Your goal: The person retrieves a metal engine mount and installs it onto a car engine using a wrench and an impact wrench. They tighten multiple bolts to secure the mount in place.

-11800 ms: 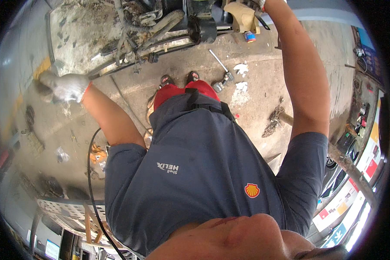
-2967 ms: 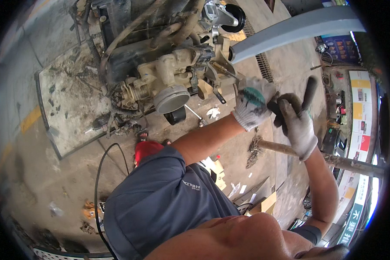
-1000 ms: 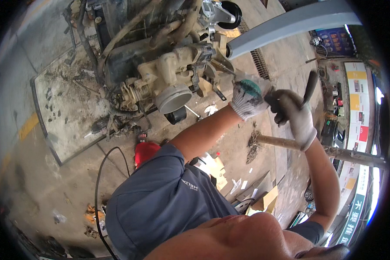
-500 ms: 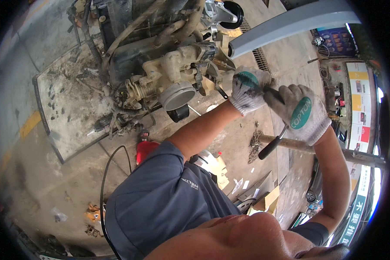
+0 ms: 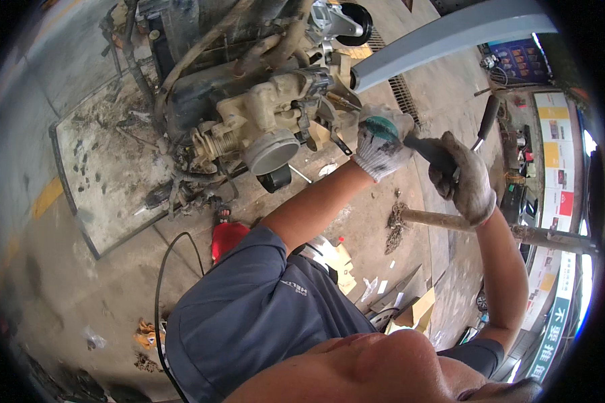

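A dusty engine (image 5: 262, 114) with a round grey-rimmed opening (image 5: 273, 154) stands at the upper middle. My left hand (image 5: 384, 138), in a stained white glove with a green patch, is closed beside the engine's right side. From that glove, the dark body of a hand tool (image 5: 431, 153) runs toward my right hand. My right hand (image 5: 472, 185), gloved as well, has its fingers wrapped around the tool's dark part. A metal rod with a black grip (image 5: 489, 117) sticks up beyond the right hand. The glove hides how the rod joins the tool.
A grey-blue beam (image 5: 450, 50) slants across the upper right. Below the right wrist runs a pole (image 5: 444, 220). A dirty white board (image 5: 107, 195) lies under the engine at left. An open cardboard box (image 5: 417, 312) and a red object (image 5: 228, 238) are on the floor.
My right hand has turned, and the black grip has swung from below it to above it. The left hand stays at nearly the same place by the engine.
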The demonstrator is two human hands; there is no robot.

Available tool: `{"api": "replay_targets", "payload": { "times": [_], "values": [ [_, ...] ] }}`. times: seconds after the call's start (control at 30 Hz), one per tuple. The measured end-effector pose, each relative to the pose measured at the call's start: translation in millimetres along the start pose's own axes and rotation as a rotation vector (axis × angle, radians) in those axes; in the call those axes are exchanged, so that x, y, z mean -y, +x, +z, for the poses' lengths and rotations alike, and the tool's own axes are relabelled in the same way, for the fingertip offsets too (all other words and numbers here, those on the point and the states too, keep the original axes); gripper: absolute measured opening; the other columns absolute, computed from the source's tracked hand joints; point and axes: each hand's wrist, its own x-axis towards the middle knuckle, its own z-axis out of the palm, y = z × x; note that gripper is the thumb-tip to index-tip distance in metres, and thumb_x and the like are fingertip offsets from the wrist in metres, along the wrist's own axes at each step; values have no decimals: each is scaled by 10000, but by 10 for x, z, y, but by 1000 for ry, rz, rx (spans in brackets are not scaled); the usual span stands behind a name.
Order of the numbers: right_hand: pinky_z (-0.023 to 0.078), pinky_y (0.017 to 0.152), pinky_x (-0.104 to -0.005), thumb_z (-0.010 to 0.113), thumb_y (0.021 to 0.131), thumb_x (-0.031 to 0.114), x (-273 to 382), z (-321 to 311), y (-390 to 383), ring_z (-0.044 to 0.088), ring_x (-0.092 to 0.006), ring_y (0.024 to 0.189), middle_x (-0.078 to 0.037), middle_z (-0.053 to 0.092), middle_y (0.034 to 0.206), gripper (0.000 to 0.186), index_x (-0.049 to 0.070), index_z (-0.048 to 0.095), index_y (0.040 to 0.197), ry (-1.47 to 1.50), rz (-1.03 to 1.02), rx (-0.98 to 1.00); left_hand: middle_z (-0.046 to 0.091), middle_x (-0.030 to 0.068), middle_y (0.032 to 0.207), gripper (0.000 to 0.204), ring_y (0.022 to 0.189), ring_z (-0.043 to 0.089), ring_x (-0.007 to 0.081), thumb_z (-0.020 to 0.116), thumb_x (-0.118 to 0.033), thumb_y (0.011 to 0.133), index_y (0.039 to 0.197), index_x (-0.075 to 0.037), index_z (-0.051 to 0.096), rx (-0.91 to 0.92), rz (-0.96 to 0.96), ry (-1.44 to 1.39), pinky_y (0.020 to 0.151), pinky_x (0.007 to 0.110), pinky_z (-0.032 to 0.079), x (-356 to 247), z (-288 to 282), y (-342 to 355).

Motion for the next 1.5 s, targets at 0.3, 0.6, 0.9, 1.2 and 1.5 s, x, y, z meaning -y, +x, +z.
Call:
{"api": "replay_targets", "payload": {
  "times": [0.3,0.6,0.9,1.2,1.5],
  "values": [
    [537,672,-384,672,1027,360,-288,-97,117,679,-250,761,-125,716,935,438,16,666,1299,-442,-605,-88,710,50,726,148,781,692,305,821,-298,713,703,-193,716,58,-89,43,745,468,461,47,17,0],
    [510,619,-308,568,1094,440,-174,-15,80,678,-150,750,-74,728,905,511,-38,667,1248,-943,-1034,-380,699,96,759,149,788,687,333,807,-273,728,775,-174,706,7,-60,-15,731,481,483,12,-24,12],
    [518,629,-330,644,1050,437,-338,85,95,640,-169,685,-75,666,795,454,64,688,1304,-650,-756,-370,712,116,828,175,864,673,345,792,-269,795,883,-128,736,43,-52,4,805,470,467,-19,-45,-39],
    [511,576,-307,553,1078,509,-290,-33,125,594,-155,587,-40,618,716,508,69,711,1277,-733,-642,-268,698,138,841,218,855,667,373,796,-270,781,885,-100,708,120,-73,4,798,498,477,-80,-70,-5],
    [532,627,-346,510,1070,589,-106,-77,66,636,-170,622,-68,625,710,531,110,721,1165,-986,-904,-301,725,129,983,274,1016,668,371,808,-131,726,978,-82,712,153,-30,59,916,504,469,-197,-232,-24]
  ]
}}
